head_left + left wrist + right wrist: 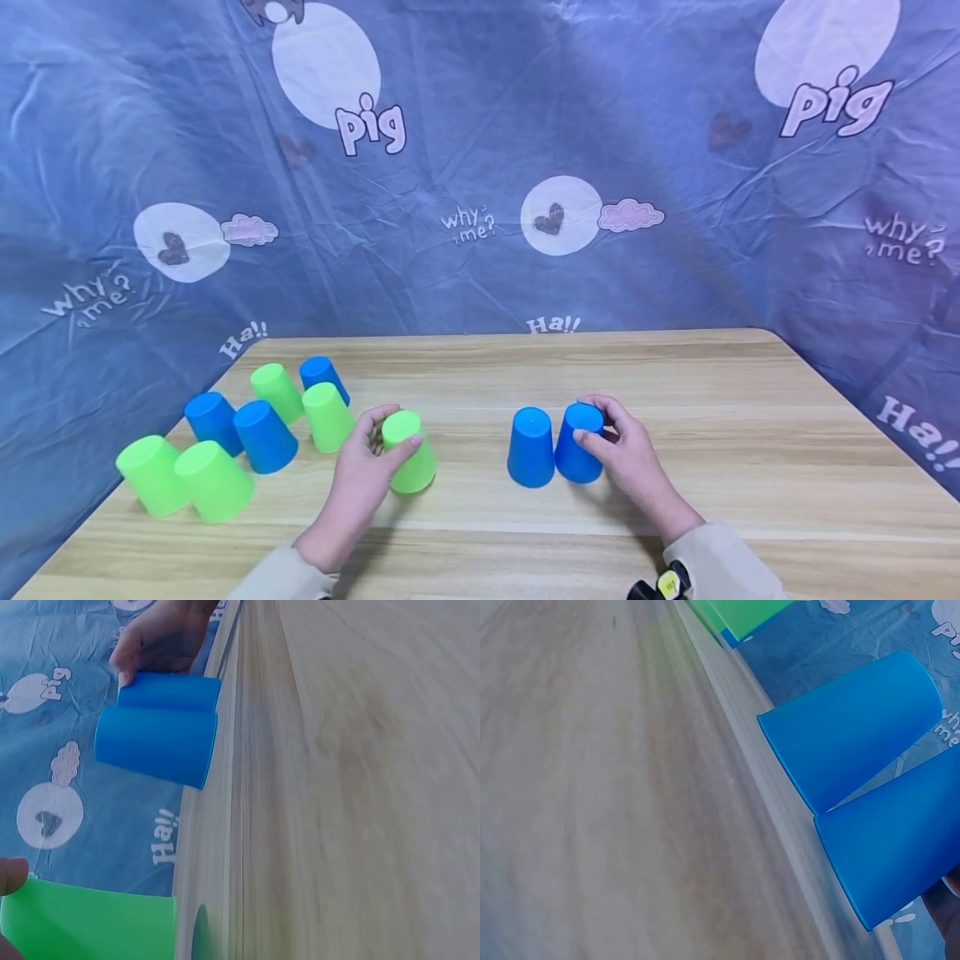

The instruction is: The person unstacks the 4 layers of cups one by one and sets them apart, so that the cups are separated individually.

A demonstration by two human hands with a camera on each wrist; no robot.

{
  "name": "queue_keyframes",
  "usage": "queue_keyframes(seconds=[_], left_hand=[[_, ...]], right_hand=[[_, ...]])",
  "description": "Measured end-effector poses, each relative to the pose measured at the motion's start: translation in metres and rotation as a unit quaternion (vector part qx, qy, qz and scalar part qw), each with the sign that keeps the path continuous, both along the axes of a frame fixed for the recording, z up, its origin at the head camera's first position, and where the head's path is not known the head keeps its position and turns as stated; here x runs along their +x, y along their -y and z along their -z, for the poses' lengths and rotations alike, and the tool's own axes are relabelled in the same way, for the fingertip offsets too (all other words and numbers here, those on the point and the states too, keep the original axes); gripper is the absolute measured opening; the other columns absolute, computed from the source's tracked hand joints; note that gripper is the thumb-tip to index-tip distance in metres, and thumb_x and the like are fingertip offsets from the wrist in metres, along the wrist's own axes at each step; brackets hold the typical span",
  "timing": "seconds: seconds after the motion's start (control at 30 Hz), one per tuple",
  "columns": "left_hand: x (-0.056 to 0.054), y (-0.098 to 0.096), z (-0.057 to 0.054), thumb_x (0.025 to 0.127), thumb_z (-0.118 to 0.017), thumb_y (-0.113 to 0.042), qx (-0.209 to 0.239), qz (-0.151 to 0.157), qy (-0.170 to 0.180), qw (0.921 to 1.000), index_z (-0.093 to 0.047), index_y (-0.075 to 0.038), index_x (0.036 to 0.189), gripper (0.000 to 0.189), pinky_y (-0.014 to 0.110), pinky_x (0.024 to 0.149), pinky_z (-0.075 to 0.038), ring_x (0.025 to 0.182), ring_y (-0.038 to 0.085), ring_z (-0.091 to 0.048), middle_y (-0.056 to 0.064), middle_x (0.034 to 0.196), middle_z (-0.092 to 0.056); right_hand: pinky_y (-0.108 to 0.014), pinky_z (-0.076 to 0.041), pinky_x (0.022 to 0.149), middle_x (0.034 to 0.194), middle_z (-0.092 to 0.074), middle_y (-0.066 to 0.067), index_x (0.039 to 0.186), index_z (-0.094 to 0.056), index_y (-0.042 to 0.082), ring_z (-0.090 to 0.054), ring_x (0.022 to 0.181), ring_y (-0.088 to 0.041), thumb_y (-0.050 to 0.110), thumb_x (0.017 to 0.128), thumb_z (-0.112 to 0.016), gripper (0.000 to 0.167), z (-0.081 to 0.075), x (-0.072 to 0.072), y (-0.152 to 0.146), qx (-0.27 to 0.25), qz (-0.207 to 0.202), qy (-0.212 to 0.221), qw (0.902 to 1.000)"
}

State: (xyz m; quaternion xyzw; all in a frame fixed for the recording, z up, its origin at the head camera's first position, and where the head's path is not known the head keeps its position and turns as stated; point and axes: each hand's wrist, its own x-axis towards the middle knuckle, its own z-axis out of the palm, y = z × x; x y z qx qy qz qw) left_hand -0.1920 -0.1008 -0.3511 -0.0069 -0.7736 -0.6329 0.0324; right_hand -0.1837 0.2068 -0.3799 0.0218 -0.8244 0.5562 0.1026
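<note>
My left hand (366, 458) grips an upside-down green cup (412, 467), thumb on the near side and fingers behind. In the left wrist view that green cup (90, 922) shows at the lower left, a thumb at its edge. My right hand (626, 450) holds an upside-down blue cup (576, 458) by its upper part. Just left of it a second blue cup (531, 454) stands upside down, the two rims side by side. The right wrist view shows the held blue cup (900, 847) and its neighbour (855, 727) close together at their rims.
Several more upside-down cups stand at the left of the wooden table (675, 375), among them a green cup (327, 417) near my left hand, a blue cup (266, 437) and a front green cup (214, 483). A printed blue cloth (450, 125) hangs behind the table.
</note>
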Motion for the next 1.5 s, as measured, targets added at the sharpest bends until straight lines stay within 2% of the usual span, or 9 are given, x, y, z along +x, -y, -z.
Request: queue_keyframes(seconds=[0.2,0.37,0.63,0.77,0.93,1.1,1.23,1.5], left_hand=[[0.004,0.014,-0.003,0.082,-0.069,-0.015,-0.018,-0.014,0.002,0.9997,-0.043,-0.009,0.13,0.055,0.046,0.109,-0.029,0.128,0.028,-0.039,0.013,0.132,-0.05],[0.007,0.029,-0.004,0.084,-0.068,-0.016,-0.034,-0.024,0.012,0.9991,-0.04,-0.006,0.133,0.057,0.047,0.111,-0.025,0.134,0.032,-0.031,0.015,0.139,-0.042],[0.011,0.055,-0.01,0.087,-0.065,-0.02,-0.064,-0.054,0.033,0.9959,-0.035,-0.004,0.137,0.06,0.046,0.112,-0.024,0.138,0.033,-0.022,0.016,0.148,-0.029],[0.013,0.068,-0.011,0.087,-0.064,-0.02,-0.067,-0.073,0.04,0.9943,-0.031,-0.004,0.139,0.064,0.046,0.112,-0.023,0.139,0.032,-0.021,0.017,0.15,-0.025],[0.014,0.082,-0.011,0.087,-0.066,-0.024,-0.067,-0.1,0.048,0.9916,-0.028,-0.004,0.142,0.07,0.045,0.11,-0.027,0.137,0.032,-0.025,0.018,0.148,-0.028],[0.014,0.091,-0.012,0.086,-0.066,-0.028,-0.073,-0.127,0.052,0.9879,-0.027,-0.004,0.143,0.073,0.047,0.108,-0.03,0.134,0.033,-0.029,0.018,0.146,-0.03],[0.013,0.095,-0.013,0.087,-0.065,-0.025,-0.081,-0.141,0.048,0.9856,-0.026,-0.004,0.143,0.071,0.049,0.107,-0.031,0.133,0.035,-0.029,0.02,0.146,-0.03],[0.01,0.104,-0.009,0.088,-0.064,-0.024,-0.078,-0.159,0.063,0.9822,-0.021,-0.004,0.145,0.075,0.054,0.108,-0.027,0.135,0.042,-0.023,0.024,0.149,-0.022]], right_hand=[[-0.058,-0.04,0.097,0.124,-0.051,-0.017,0.127,-0.046,0.004,-0.048,0.116,-0.035,0.014,0.089,-0.058,0.041,0.0,0.0,-0.001,0.001,-0.001,-0.004,1.0],[-0.058,-0.04,0.097,0.125,-0.051,-0.018,0.127,-0.046,0.004,-0.048,0.116,-0.036,0.014,0.089,-0.059,0.041,0.0,0.001,0.0,0.0,0.0,0.0,1.0],[-0.058,-0.04,0.097,0.125,-0.051,-0.017,0.127,-0.047,0.005,-0.048,0.116,-0.036,0.014,0.089,-0.059,0.041,0.0,0.0,0.001,-0.001,0.002,0.0,1.0],[-0.057,-0.04,0.097,0.125,-0.051,-0.017,0.127,-0.047,0.005,-0.047,0.117,-0.036,0.014,0.089,-0.059,0.041,0.0,0.0,0.002,-0.003,-0.001,0.005,1.0],[-0.057,-0.04,0.098,0.125,-0.051,-0.017,0.128,-0.046,0.006,-0.047,0.117,-0.035,0.015,0.089,-0.059,0.041,-0.001,0.0,0.002,-0.004,-0.002,0.012,0.9999],[-0.057,-0.04,0.098,0.125,-0.051,-0.017,0.128,-0.046,0.006,-0.047,0.116,-0.035,0.014,0.089,-0.059,0.041,-0.002,0.0,0.001,-0.002,0.002,0.01,0.9999],[-0.057,-0.04,0.097,0.125,-0.051,-0.017,0.128,-0.046,0.005,-0.047,0.116,-0.036,0.015,0.09,-0.058,0.041,-0.003,0.001,0.0,-0.001,0.003,0.008,1.0],[-0.056,-0.04,0.097,0.125,-0.051,-0.017,0.128,-0.046,0.006,-0.047,0.117,-0.035,0.015,0.089,-0.059,0.042,-0.003,0.001,0.0,0.001,0.003,0.011,0.9999]])
